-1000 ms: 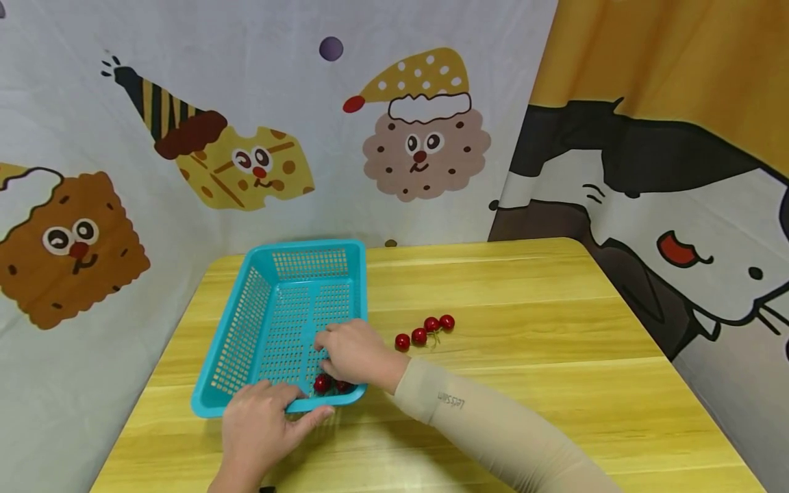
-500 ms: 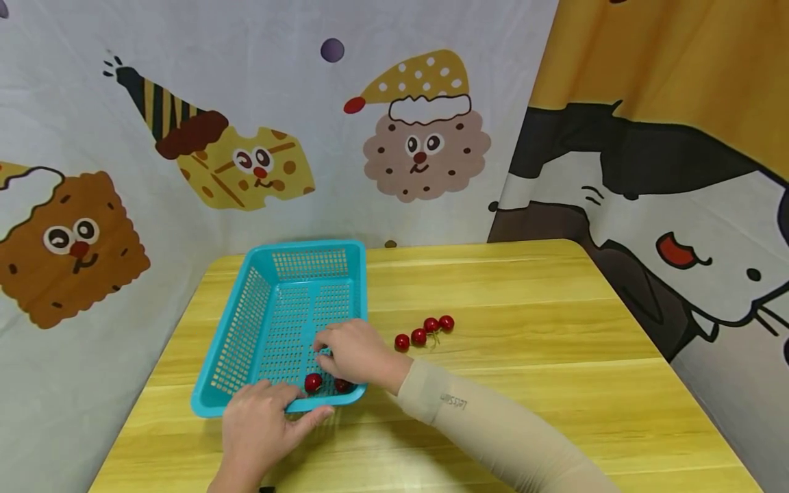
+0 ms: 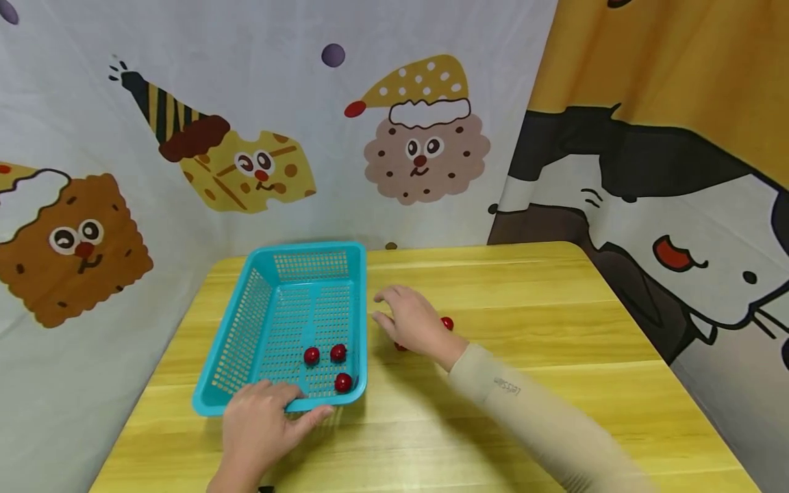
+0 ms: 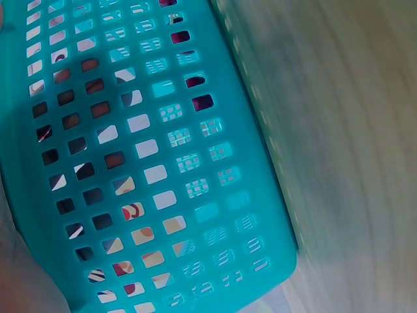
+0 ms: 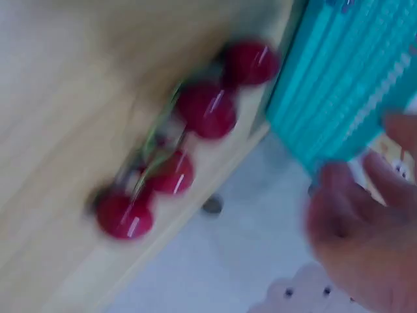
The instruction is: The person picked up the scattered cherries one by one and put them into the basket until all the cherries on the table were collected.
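Near its front edge, my left hand (image 3: 261,424) holds the blue plastic basket (image 3: 362,308), fingers over the rim and thumb along the outside. Three dark red cherries lie in the basket's near right part: a left one (image 3: 311,356), a right one (image 3: 337,352) and a front one (image 3: 343,383). Over the table just right of the basket is my right hand (image 3: 416,322), fingers loosely bent and holding nothing. It mostly covers the row of cherries there in the head view. The right wrist view, blurred, shows several table cherries (image 5: 207,111) with green stems.
The yellow wood-grain table (image 3: 524,294) reaches back to a hanging cloth (image 3: 277,41) printed with cartoon food and a cat. The basket's perforated side wall (image 4: 156,163) fills much of the left wrist view.
My right hand has left the basket and moved right, over the table cherries. In the basket, three cherries now show apart where it was. My left hand stays at the rim.
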Demonstrator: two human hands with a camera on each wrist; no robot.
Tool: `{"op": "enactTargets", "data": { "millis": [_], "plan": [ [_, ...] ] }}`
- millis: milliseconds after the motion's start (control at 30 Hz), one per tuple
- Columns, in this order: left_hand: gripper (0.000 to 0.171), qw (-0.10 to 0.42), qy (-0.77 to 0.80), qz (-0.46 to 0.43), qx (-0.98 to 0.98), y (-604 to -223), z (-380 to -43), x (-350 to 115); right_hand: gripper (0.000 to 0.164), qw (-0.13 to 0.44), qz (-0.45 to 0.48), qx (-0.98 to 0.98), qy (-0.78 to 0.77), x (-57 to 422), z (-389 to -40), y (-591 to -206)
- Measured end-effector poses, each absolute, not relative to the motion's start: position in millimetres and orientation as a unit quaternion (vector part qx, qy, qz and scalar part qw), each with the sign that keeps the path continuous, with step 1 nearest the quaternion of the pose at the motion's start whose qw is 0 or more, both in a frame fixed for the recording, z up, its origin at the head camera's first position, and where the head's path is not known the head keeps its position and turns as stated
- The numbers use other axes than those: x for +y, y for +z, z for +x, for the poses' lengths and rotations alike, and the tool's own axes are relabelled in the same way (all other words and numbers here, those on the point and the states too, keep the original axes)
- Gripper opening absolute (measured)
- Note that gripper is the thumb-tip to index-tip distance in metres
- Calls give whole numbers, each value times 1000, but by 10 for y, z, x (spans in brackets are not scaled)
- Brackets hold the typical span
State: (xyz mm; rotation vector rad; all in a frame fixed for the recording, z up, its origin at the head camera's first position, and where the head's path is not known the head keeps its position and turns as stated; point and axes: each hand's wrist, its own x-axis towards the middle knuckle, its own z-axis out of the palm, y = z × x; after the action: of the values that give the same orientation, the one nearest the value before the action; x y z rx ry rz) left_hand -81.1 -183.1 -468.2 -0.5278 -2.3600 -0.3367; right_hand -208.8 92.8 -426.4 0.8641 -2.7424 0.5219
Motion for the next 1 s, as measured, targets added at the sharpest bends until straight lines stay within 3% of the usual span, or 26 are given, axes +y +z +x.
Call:
{"op": "enactTargets", "data": {
  "millis": [133, 233, 467, 800, 1000],
  "plan": [
    [54, 349, -127, -203, -906, -4682, -819, -1845, 46, 19, 271, -957, 97, 1194, -2097, -4285],
    [55, 347, -124, -202, -907, -4674, -828, -1847, 49, -4, 281, -958, 64, 1283, -2069, -4333],
    [57, 339, -126, -202, -910, -4657, -834, -1827, 43, -2, 306, -952, 18, 1300, -2011, -4474],
    [56, 340, -129, -201, -910, -4677, -835, -1813, 21, 6, 318, -948, 35, 1284, -1986, -4635],
    [57, 337, -127, -200, -911, -4695, -841, -1819, 22, 43, 331, -939, 79, 1219, -2042, -4422]
  ]
}}
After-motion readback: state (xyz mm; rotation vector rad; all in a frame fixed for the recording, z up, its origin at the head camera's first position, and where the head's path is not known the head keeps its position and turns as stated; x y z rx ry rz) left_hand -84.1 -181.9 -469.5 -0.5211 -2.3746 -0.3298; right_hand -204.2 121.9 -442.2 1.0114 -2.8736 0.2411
